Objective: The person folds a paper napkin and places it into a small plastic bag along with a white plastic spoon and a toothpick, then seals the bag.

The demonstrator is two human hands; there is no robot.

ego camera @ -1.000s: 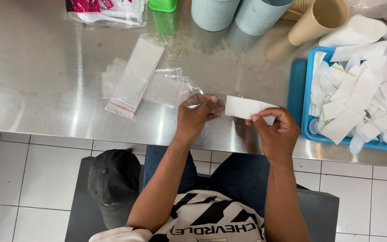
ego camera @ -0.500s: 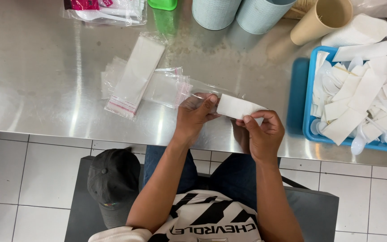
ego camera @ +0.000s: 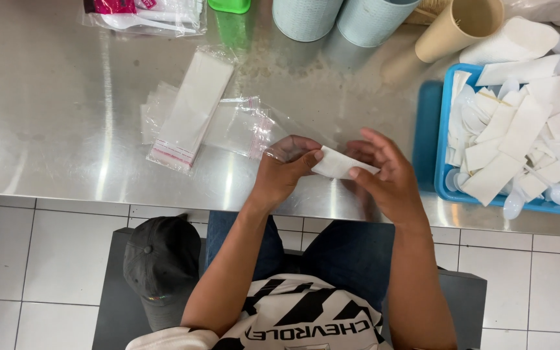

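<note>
Head view, looking down. The brushed stainless-steel surface (ego camera: 66, 129) fills the upper half of the frame; its near edge runs left to right just below the hands, with white floor tiles (ego camera: 53, 259) beyond it. The left and middle stretches of the surface offer the widest bare room. The right end is taken up by a blue rectangular plastic tray (ego camera: 440, 162) heaped with folded white napkins and white plastic spoons, which reaches the right frame edge. Along the far edge stand two pale ribbed cylindrical containers (ego camera: 306, 18) and a tilted tan paper cup (ego camera: 452, 29). A stack of flat clear plastic sleeves (ego camera: 189, 110) lies left of centre, well apart from the tray. A black cap (ego camera: 163, 266) rests below the surface edge, beside the person's left arm.

The folded white paper napkin (ego camera: 338, 163) is held above the near edge of the surface, between the two hands, its left end entering the mouth of a clear plastic sleeve (ego camera: 286, 139).

Left hand (ego camera: 283, 172): fingers closed narrowly, thumb against the sleeve's mouth, pinching sleeve and napkin corner together. Right hand (ego camera: 384, 175): fingers spread fairly wide and loosely extended; the thumb tip presses the napkin's right end, the other fingers lying behind it.
</note>
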